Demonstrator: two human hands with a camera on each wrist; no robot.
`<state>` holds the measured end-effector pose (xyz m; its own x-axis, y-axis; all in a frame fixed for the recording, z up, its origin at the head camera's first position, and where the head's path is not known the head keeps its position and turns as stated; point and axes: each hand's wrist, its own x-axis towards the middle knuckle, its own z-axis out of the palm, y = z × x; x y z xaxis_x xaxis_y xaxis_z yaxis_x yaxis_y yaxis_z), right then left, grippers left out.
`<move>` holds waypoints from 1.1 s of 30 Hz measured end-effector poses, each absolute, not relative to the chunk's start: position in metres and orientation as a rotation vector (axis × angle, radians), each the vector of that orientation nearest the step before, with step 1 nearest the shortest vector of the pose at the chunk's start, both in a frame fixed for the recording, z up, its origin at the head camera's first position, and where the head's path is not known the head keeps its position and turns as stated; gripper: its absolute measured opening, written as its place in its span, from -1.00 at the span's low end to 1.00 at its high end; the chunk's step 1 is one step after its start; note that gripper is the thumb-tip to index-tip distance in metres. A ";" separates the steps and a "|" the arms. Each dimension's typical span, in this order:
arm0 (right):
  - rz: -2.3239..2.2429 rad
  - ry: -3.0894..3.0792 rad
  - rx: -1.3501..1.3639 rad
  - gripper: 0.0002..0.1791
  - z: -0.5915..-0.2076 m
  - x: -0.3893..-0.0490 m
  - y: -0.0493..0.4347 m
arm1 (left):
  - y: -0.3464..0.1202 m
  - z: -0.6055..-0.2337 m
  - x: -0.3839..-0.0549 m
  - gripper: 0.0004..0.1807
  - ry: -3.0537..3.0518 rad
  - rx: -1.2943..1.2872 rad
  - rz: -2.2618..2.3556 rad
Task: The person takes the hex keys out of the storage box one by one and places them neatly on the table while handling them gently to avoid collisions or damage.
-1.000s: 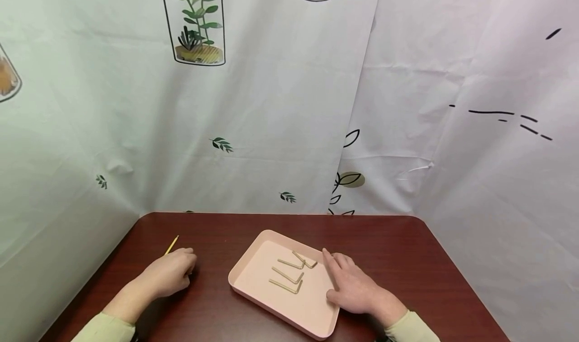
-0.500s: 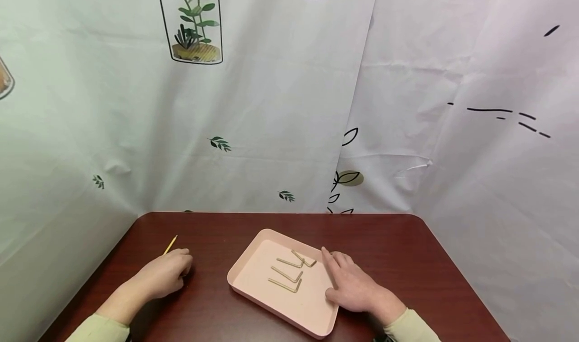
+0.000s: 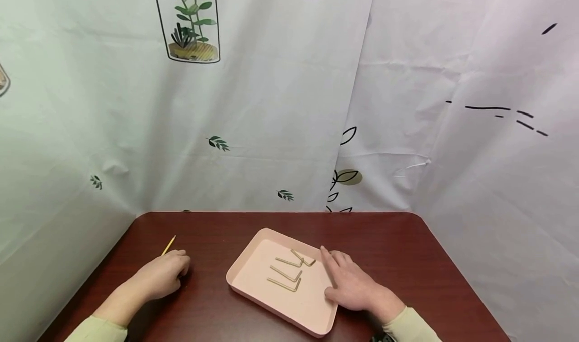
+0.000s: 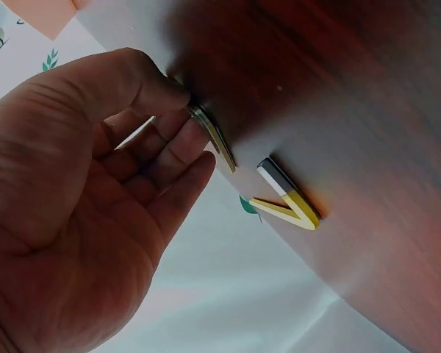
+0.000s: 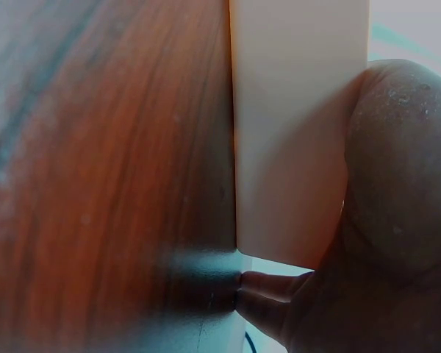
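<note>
My left hand (image 3: pixel 164 276) is low over the left of the table. Its thumb and fingers pinch a brass-coloured L-shaped rod (image 4: pixel 219 143), seen best in the left wrist view and partly hidden by them. Close by lies a yellow angled piece with a dark end (image 4: pixel 301 209); in the head view only a thin yellow length (image 3: pixel 169 244) of it shows. My right hand (image 3: pixel 355 284) rests over the right rim of a pink tray (image 3: pixel 271 309), thumb across the rim, fingers fairly straight. Several similar L-shaped rods (image 3: pixel 285 272) lie inside the tray, two of them crossing.
A dark red wooden table (image 3: pixel 217 312) carries everything. Its rounded far edge meets a pale printed cloth (image 3: pixel 280 106) that also hangs along both sides. In the right wrist view the tray's outer wall (image 5: pixel 298 110) stands on the wood.
My left hand has shifted slightly left, closer to the yellow piece. The right hand, the tray and its rods stay in place; the head view has drifted a little.
</note>
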<state>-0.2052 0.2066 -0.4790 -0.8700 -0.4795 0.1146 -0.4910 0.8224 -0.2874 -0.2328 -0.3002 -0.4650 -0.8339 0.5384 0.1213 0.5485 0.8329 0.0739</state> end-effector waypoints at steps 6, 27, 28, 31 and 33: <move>0.498 -2.977 0.777 0.11 -0.479 -0.204 0.206 | -0.299 -0.463 -0.230 -0.56 -2.925 -0.843 -0.168; 0.493 -2.972 0.785 0.11 -0.477 -0.203 0.205 | -0.266 -0.448 -0.236 -0.75 -2.894 -0.772 -0.090; 0.492 -2.972 0.787 0.11 -0.478 -0.203 0.205 | -0.264 -0.446 -0.236 -0.77 -2.891 -0.773 -0.087; 0.488 -2.970 0.792 0.11 -0.478 -0.203 0.206 | -0.258 -0.443 -0.236 -0.81 -2.864 -0.779 -0.092; 0.486 -2.968 0.790 0.11 -0.477 -0.203 0.206 | -0.256 -0.441 -0.237 -0.82 -2.852 -0.774 -0.094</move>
<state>-0.2033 0.2056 -0.4773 -0.8704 -0.4799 0.1103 -0.4900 0.8221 -0.2899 -0.2366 -0.2558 -0.4413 -0.8470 0.4948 0.1941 0.5066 0.8621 0.0129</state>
